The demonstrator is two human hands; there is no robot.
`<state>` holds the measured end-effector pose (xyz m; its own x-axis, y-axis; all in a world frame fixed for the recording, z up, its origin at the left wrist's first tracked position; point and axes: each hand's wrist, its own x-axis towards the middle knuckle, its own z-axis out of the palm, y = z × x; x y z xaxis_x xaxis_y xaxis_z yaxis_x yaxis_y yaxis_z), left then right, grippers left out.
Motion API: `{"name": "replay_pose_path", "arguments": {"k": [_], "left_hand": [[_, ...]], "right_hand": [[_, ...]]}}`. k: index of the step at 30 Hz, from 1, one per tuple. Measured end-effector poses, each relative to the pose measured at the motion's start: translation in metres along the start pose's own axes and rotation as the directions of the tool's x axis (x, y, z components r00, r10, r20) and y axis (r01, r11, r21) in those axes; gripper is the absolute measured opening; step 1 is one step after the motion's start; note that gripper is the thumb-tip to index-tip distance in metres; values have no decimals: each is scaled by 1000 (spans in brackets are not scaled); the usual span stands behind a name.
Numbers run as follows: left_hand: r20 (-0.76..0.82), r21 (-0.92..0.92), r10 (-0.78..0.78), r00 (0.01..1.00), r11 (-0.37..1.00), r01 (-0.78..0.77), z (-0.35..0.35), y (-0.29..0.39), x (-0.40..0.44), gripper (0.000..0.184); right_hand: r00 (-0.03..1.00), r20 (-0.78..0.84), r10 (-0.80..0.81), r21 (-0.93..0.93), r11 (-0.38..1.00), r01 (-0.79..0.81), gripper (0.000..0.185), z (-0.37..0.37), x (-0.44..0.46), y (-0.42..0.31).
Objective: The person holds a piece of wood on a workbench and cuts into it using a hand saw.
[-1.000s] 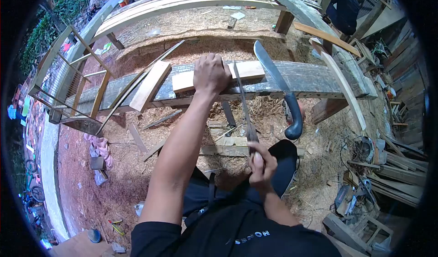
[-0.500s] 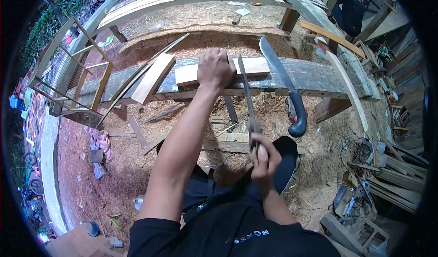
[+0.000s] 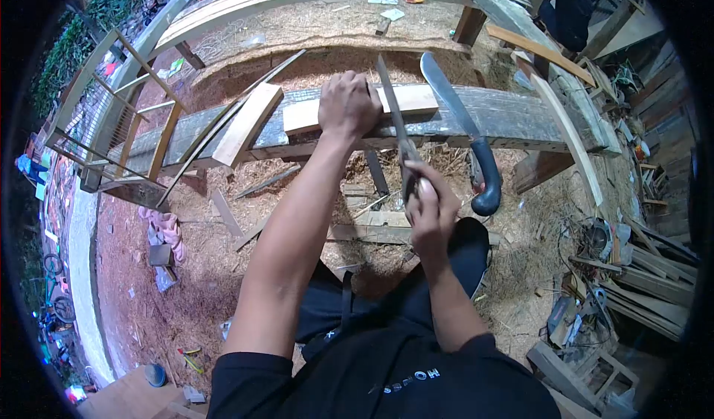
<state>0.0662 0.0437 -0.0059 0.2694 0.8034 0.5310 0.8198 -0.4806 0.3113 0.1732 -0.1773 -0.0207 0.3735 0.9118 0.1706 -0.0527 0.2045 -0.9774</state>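
Note:
A pale wooden block (image 3: 407,100) lies lengthwise on the thick grey beam (image 3: 506,117). My left hand (image 3: 349,106) is closed over its middle and presses it against the beam. My right hand (image 3: 430,207) is wrapped round the handle of a handsaw (image 3: 396,110). Its narrow blade, seen nearly edge-on, crosses the block just right of my left hand, with the tip past the far edge. The teeth are too small to make out. To the right, a machete (image 3: 451,103) with a black handle rests across the beam, its handle overhanging the near side.
Another pale board (image 3: 249,123) lies slantwise on the beam at left, beside thin strips and a wooden frame with wire mesh (image 3: 134,110). Sawdust and offcuts cover the ground. Scrap wood (image 3: 647,289) is piled at right. Another person (image 3: 569,13) is at the upper right.
My right hand has pushed the saw forward, away from my body, so more blade reaches beyond the block. My left hand stays on the block.

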Motion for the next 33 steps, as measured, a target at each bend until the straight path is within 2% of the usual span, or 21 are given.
{"name": "replay_pose_path", "arguments": {"k": [1, 4, 6, 7, 10, 11, 14, 15, 17, 19, 22, 24, 26, 28, 31, 33], "left_hand": [[-5, -4, -7, 1000, 1000, 7, 1, -1, -1, 27], [24, 11, -46, 999, 999, 46, 1, 0, 0, 26], [-32, -2, -9, 999, 1000, 9, 3, -1, -1, 25], [-27, -3, -12, 1000, 1000, 12, 4, -1, -1, 25], [-29, -28, -11, 1000, 1000, 10, 4, 0, -3, 25], [-50, -29, 0, 999, 1000, -1, 4, -1, -4, 25], [-65, -43, 13, 998, 999, -16, 1, 1, 1, 24], [-56, -33, 3, 998, 999, -5, 1, 1, 2, 24], [-46, -25, -14, 999, 1000, 13, 3, 1, -2, 23], [-39, -16, -9, 999, 1000, 8, 5, -1, -2, 23], [-29, -5, -13, 1000, 1000, 13, 3, 1, -4, 24], [-26, 0, -7, 1000, 1000, 7, 0, 1, -3, 24], [-33, 6, -18, 999, 1000, 18, 2, 1, -2, 24], [-49, 12, -16, 999, 1000, 16, 3, 0, -3, 25], [-53, 25, 7, 999, 1000, -5, 5, 0, -1, 25], [-75, 1, 9, 997, 1000, -9, 8, -3, -2, 25]], "right_hand": [[997, -17, -73, -57, 996, 72, 34, 5, 1, 8], [997, -33, -64, -122, 991, 59, 35, -3, -28, 3], [996, -21, -89, -118, 989, 86, 36, -16, -60, 6], [999, -37, -7, -85, 996, 3, 37, -20, -72, 0], [997, -20, -73, -100, 992, 71, 35, -6, -35, -8], [1000, -18, -22, -80, 997, 21, 34, 0, -14, -7], [981, 29, -194, -161, 967, 196, 32, 14, 7, 16], [983, 0, -185, -98, 978, 185, 33, 8, -2, 22], [991, -10, -132, -165, 978, 129, 35, -15, -47, 23], [989, 1, -147, -190, 971, 145, 35, -19, -64, 20], [999, 8, -34, -137, 990, 35, 34, -11, -52, -1], [991, -10, -136, -166, 977, 132, 33, 7, -6, 1], [996, 5, -88, -213, 973, 87, 33, 12, 2, 13], [988, 6, -156, -150, 976, 155, 33, 2, -12, 20], [993, -8, -119, -147, 982, 116, 33, -17, -56, 19], [1000, -7, -2, -109, 994, 2, 33, -18, -61, 9]]}}
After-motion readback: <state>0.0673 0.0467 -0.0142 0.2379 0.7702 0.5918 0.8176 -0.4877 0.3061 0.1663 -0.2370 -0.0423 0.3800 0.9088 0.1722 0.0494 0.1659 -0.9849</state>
